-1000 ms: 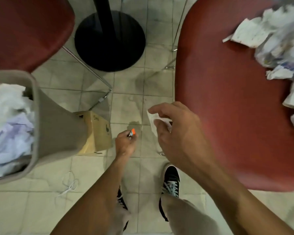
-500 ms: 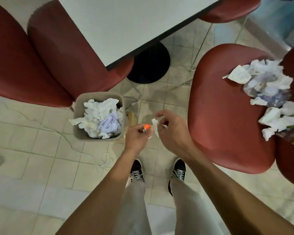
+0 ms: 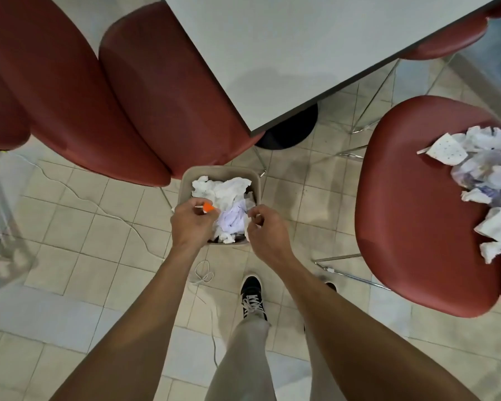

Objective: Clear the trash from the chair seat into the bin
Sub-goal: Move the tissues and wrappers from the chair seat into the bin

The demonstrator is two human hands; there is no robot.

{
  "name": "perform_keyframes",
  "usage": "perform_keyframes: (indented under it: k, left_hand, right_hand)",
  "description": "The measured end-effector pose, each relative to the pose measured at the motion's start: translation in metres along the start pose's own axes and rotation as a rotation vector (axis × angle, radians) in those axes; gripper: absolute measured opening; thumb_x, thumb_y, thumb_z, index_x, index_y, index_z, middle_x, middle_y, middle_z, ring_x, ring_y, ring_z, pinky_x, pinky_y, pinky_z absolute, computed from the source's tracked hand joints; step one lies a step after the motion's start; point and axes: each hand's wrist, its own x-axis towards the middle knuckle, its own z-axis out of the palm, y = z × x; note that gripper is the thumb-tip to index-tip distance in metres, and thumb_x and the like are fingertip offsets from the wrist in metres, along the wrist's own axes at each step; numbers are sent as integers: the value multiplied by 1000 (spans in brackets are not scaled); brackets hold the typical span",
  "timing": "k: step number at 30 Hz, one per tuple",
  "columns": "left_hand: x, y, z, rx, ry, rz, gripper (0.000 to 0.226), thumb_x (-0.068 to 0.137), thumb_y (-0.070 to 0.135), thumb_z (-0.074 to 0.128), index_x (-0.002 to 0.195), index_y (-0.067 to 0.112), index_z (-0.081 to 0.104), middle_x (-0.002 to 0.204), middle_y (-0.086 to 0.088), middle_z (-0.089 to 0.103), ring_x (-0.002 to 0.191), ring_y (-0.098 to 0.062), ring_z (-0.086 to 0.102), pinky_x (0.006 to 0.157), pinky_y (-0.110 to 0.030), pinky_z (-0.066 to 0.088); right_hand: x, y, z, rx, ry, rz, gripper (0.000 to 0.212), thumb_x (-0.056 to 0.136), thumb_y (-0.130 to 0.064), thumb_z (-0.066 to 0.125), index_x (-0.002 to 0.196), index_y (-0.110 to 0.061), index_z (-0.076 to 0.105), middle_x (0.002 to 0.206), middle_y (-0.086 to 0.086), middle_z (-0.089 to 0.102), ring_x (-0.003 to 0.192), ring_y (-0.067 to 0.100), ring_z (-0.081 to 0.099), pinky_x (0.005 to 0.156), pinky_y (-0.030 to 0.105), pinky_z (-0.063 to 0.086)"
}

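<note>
crumpled white paper trash [image 3: 486,180] | on red chair seat [image 3: 411,209], right of right grip [image 3: 262,227] pinching white scrap | left grip [image 3: 190,219] pinching orange bit over beige bin [image 3: 256,180]

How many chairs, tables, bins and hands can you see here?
Red chairs: 4
Table: 1
Bin: 1
Hands, left hand and right hand: 2
Total: 8
</note>
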Motion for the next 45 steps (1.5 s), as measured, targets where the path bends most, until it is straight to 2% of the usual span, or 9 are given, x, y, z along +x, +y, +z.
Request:
perform_keyframes:
  k: [4, 8, 13, 18, 20, 23, 29, 34, 45]
  left_hand:
    - [10, 2, -6, 71, -11, 26, 19, 77, 14, 75, 91, 23, 67, 96, 5, 63, 79, -10, 57, 61, -14, 37]
    - [9, 2, -5, 166, -96, 68, 21, 78, 3, 66, 87, 21, 69, 99, 2, 65, 79, -15, 59, 66, -20, 41]
    - [-2, 27, 24, 242, -269, 128, 26, 76, 5, 71, 79, 31, 65, 94, 3, 67, 85, -15, 64, 81, -28, 50]
    - [-25, 76, 85, 309, -394, 231, 21, 75, 7, 74, 81, 26, 67, 86, 4, 69, 81, -13, 65, 76, -23, 48]
    - [-36, 97, 117, 325, -442, 267, 21, 76, 3, 73, 85, 21, 68, 85, 4, 68, 82, -15, 63, 72, -12, 45]
    - [-56, 130, 170, 364, -530, 347, 20, 77, 0, 71, 92, 13, 68, 87, 4, 66, 83, -14, 61, 65, 2, 37]
    - [-93, 187, 278, 453, -646, 482, 27, 75, 11, 76, 86, 33, 65, 95, 7, 67, 85, -10, 62, 82, -24, 50]
    - [-124, 228, 369, 496, -759, 560, 23, 75, 13, 77, 87, 29, 66, 85, 7, 62, 79, -12, 59, 76, -21, 44]
    - [-178, 252, 538, 697, -939, 703, 24, 77, 21, 75, 99, 28, 69, 101, 8, 68, 87, -9, 63, 81, -19, 46]
  right_hand:
    - [10, -4, 11, 20, -35, 11, 39, 86, -6, 58, 123, -20, 57, 105, 4, 54, 89, 14, 54, 66, 12, 40]
    - [11, 0, -1, -29, -102, 58, 52, 78, 5, 51, 124, -20, 57, 105, 6, 56, 90, 18, 53, 69, 18, 39]
    - [5, 15, -48, -19, -62, 129, 51, 82, -4, 57, 129, -23, 53, 125, 6, 55, 117, 20, 54, 97, 32, 46]
    - [7, 40, -127, -38, 42, 141, 47, 89, -10, 60, 133, -21, 50, 126, 6, 51, 107, 16, 53, 90, 26, 46]
    - [9, 55, -161, -22, 96, 161, 47, 88, -11, 59, 133, -21, 51, 122, 5, 51, 97, 12, 51, 84, 22, 42]
    - [13, 78, -215, 10, 190, 193, 48, 83, -12, 60, 130, -22, 54, 115, 5, 52, 97, 14, 50, 94, 29, 46]
    - [22, 122, -320, 18, 352, 229, 48, 78, -11, 59, 125, -20, 58, 118, 3, 61, 112, 21, 54, 99, 30, 44]
    - [32, 167, -400, 54, 435, 304, 48, 83, -13, 63, 129, -22, 54, 123, 11, 52, 97, 17, 53, 92, 25, 41]
    - [35, 287, -484, 194, 640, 601, 52, 81, -8, 60, 132, -15, 51, 129, 15, 47, 112, 31, 53, 94, 32, 41]
